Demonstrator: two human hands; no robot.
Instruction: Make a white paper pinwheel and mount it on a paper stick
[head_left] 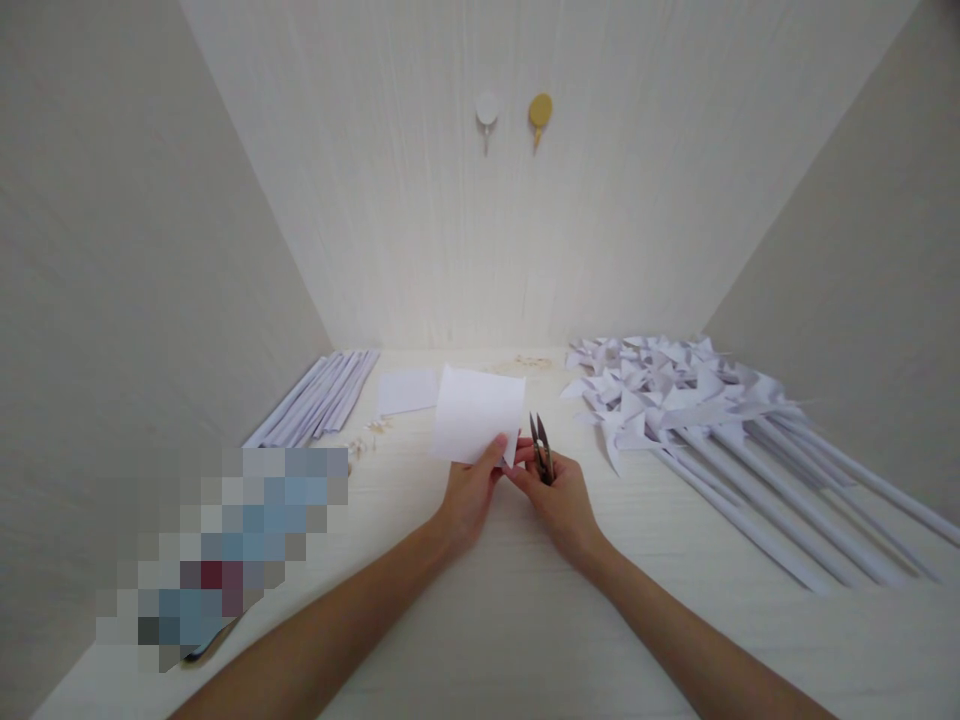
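Note:
My left hand (472,492) grips a square white sheet of paper (478,410) by its lower edge, thumb on top. Close beside it, my right hand (559,500) holds a pair of thread snips (541,450) in its palm, blades pointing up and slightly apart. The right fingertips meet the lower right corner of the paper; whether they pinch it is hard to see. Behind the held paper another white sheet (405,391) lies flat on the table.
Paper pinwheels (645,385) on white paper sticks (757,490) are heaped at the right. Rolled paper sticks (322,395) lie at the back left, with a blurred-out object (247,550) nearer. Small tan bits (371,432) are scattered on the table. Two hooks (540,112) hang on the back wall.

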